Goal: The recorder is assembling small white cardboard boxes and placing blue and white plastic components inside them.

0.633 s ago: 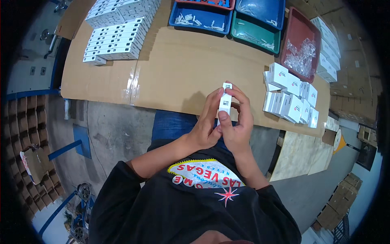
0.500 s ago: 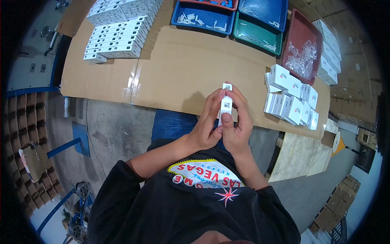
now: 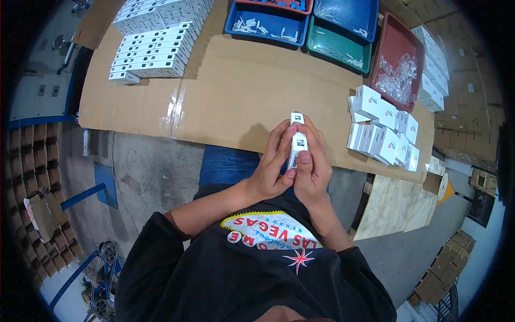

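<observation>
A slim white box [image 3: 299, 143] with small dark printed squares stands on end between my hands, just off the table's near edge. My left hand [image 3: 273, 166] is closed along its left side, fingers bent around its upper part. My right hand [image 3: 314, 166] grips the right side, with the thumb against the lower part of the near face. Palms and fingers hide much of the box's sides.
Stacked white boxes [image 3: 155, 56] fill the cardboard-covered table's [image 3: 225, 96] far left. Blue [image 3: 263, 40] and green trays [image 3: 343, 56] hold small white parts; a dark red tray [image 3: 383, 48] holds clear plastic bags. More small white boxes [image 3: 383, 142] stand at right.
The white box has tilted slightly, its top shifting a little left. My right thumb has slid toward the box's right edge, uncovering more of its near face.
</observation>
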The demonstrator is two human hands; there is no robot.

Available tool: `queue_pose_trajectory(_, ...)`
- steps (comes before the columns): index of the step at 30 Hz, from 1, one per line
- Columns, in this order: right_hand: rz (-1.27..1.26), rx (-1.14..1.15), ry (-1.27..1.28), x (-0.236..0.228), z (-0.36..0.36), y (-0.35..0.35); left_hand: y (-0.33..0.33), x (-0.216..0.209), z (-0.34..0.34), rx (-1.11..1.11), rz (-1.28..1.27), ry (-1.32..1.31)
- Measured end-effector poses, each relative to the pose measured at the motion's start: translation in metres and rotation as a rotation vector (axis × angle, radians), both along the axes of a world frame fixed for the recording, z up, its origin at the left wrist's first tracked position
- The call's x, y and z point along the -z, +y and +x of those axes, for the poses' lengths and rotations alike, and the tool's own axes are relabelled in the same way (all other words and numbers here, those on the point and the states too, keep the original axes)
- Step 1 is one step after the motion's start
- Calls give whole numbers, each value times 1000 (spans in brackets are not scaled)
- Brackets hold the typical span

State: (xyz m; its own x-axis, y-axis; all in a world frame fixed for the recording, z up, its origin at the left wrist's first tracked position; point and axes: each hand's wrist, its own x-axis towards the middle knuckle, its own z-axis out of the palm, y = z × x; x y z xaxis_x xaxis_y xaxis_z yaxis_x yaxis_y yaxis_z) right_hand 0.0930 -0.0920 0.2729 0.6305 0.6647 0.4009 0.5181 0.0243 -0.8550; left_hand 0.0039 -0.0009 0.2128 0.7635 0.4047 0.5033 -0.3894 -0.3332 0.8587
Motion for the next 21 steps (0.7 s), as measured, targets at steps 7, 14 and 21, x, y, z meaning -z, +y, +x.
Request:
queue_pose_trajectory(7, -2, 20, 15, -1, -5, 0, -3, 1, -2, -7, 8, 11)
queue_pose_trajectory(14, -10, 41, 31, 4, -7, -3, -5, -1, -3, -14, 13, 37)
queue_pose_trajectory(21, -29, 52, 95, 3, -13, -4, -7, -6, -5, -18, -7, 38)
